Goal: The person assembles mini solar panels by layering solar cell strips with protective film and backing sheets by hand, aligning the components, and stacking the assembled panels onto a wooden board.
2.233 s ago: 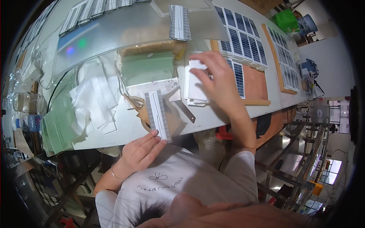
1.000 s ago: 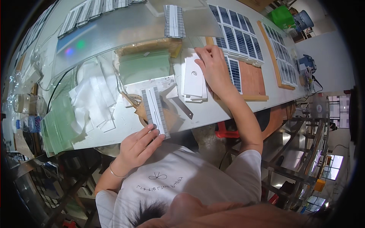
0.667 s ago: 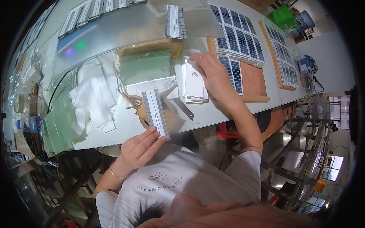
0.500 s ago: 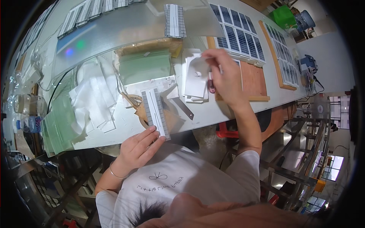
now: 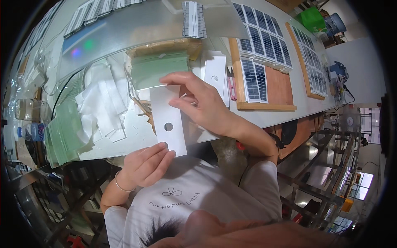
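the white card (image 5: 165, 111), pierced by one round hole (image 5: 168, 127), is located between the two hands, lengthwise toward the body, its lower end reaching past the near table edge. what lies behind it is hidden. the left hand (image 5: 144, 164) is narrow, fingertips pinched on the lower left corner. the right hand (image 5: 204, 103) is curved and fairly wide, thumb on the card's face, fingers at its top edge; whether it grips or only steadies cannot be told.

caution: the card may skew if the right hand pushes sideways while the left corner acts as a pivot. creasing may result from uneven thumb pressure, the hole probably being the weak point. slipping is possible should the left pinch loosen, since the lower end appears to lack support.

beyond the card lie green sheets (image 5: 159, 70); to the right, a stack of white cards (image 5: 215, 68) and a pink-handled tool (image 5: 232, 89), which the right forearm could knock if swung back; farther right, a wooden tray (image 5: 269, 108) of small solar panels (image 5: 250, 78)
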Motion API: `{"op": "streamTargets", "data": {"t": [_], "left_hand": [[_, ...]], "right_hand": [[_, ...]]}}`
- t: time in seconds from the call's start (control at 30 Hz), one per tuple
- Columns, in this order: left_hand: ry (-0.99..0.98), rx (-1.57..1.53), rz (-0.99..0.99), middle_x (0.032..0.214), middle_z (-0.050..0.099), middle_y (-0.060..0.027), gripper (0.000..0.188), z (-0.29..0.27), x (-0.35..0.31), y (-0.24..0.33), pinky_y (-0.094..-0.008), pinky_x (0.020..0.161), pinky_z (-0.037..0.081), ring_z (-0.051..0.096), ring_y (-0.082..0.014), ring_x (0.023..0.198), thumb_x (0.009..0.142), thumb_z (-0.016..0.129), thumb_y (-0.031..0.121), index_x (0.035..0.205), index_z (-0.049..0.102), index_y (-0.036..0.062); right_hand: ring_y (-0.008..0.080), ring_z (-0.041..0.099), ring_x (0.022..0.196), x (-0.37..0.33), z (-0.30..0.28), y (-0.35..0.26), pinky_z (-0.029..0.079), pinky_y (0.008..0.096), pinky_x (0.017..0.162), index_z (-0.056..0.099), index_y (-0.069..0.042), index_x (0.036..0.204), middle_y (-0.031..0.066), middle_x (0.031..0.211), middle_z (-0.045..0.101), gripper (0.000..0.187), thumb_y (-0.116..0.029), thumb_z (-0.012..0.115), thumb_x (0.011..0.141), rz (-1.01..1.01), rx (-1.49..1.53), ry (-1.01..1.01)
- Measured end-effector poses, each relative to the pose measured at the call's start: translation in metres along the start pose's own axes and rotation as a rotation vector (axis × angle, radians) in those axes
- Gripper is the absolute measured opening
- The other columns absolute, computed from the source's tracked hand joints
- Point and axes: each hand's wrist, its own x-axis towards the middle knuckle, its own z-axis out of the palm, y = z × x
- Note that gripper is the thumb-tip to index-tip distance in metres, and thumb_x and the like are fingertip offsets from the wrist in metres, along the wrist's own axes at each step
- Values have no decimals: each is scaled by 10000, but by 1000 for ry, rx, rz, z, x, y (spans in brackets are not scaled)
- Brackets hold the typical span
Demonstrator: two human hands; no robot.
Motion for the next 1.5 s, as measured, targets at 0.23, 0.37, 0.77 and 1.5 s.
{"op": "streamTargets", "data": {"t": [0.23, 0.37, 0.77, 1.5], "left_hand": [[-32, 56, -58, 995, 722, -57, 215, 8, -8, 13, -240, 702, 557, 728, -204, 958, 845, 715, 48, 1047, 787, 49], [-54, 61, -63, 1008, 723, -55, 226, 8, -11, 14, -237, 697, 550, 726, -200, 971, 840, 714, 53, 1053, 790, 55], [-26, 58, -55, 1012, 705, -62, 206, 19, -17, 11, -256, 715, 569, 723, -219, 981, 826, 731, 52, 1026, 778, 59], [540, -1054, -1349, 1108, 703, -93, 166, -24, -32, -19, -302, 769, 633, 696, -150, 955, 1029, 591, 39, 1178, 630, -23]], "right_hand": [[243, 657, 920, -5, 5, 26, 542, 341, 775, 742, -47, 998, 80, 1014, 662, 156, 22, 732, 858, -229, -211, 27], [239, 658, 915, -5, 8, 28, 545, 337, 780, 746, -52, 994, 82, 1005, 651, 161, 19, 740, 849, -268, -231, 37], [271, 619, 987, -7, 12, 38, 540, 372, 827, 752, -62, 979, 99, 1128, 617, 175, 38, 721, 839, -253, -438, 67], [142, 653, 947, -18, 4, 19, 551, 285, 827, 495, -45, 1246, 90, 1093, 638, 375, -16, 718, 946, 116, 217, -22]]}}
